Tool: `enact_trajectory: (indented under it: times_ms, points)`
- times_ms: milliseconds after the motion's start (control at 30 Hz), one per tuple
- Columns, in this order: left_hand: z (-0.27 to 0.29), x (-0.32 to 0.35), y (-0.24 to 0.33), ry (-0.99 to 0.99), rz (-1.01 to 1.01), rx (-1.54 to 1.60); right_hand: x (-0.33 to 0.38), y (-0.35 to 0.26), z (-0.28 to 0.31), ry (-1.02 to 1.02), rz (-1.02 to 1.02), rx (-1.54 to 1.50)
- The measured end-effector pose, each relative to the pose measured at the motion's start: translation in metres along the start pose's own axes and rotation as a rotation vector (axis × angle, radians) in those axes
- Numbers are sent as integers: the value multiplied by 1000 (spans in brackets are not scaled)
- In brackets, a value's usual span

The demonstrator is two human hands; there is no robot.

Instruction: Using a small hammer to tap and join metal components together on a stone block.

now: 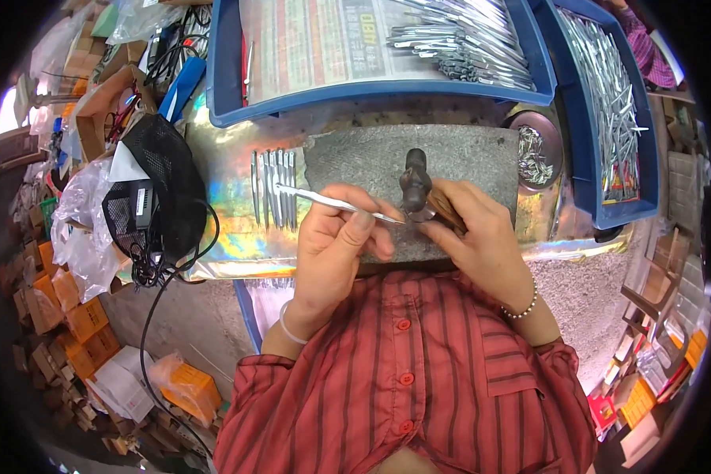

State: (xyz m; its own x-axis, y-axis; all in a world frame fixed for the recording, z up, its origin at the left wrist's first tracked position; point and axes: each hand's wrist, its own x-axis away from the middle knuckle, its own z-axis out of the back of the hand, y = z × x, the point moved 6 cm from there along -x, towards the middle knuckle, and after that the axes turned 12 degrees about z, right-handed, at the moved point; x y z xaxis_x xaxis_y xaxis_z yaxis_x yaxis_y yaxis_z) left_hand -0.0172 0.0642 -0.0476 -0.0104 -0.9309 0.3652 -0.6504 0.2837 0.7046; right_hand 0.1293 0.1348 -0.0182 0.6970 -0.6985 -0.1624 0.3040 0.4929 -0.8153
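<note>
My left hand [329, 249] pinches a slim silver metal piece [321, 198] between thumb and fingers. It tapers to a point on the right and has a small hole near its left end; its exact kind I cannot tell. Close to that point, my right hand [482, 233] is wrapped round the wooden handle of a hammer [415, 182], whose dark head is uppermost. Both hands are over a grey, rough-faced block [355, 154]. Left of the block, several similar slim metal pieces [275, 186] lie side by side in a row.
Beyond the block stands a blue tray [387, 88] with paper and many silver pieces. Another blue tray [648, 197] of pieces is at the right, beside a round dish [515, 183] of small metal parts. A black mesh bag [183, 170] and cable lie left on the shiny-covered table [229, 249].
</note>
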Motion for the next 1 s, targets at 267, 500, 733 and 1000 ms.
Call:
enact_trajectory:
  times_ms: [267, 500, 733, 1000]
  points:
    - [-11, -4, -1, 49, -45, -452, 26, 25, 9, 57, -283, -290]
    - [-16, -10, -1, 81, -85, -692, 44, 36, 9, 86, -308, -376]
    - [-19, -9, -2, 99, -78, -741, 45, 35, 10, 87, -340, -392]
    - [-23, -9, 0, 88, -138, -870, 42, 33, 11, 84, -312, -375]
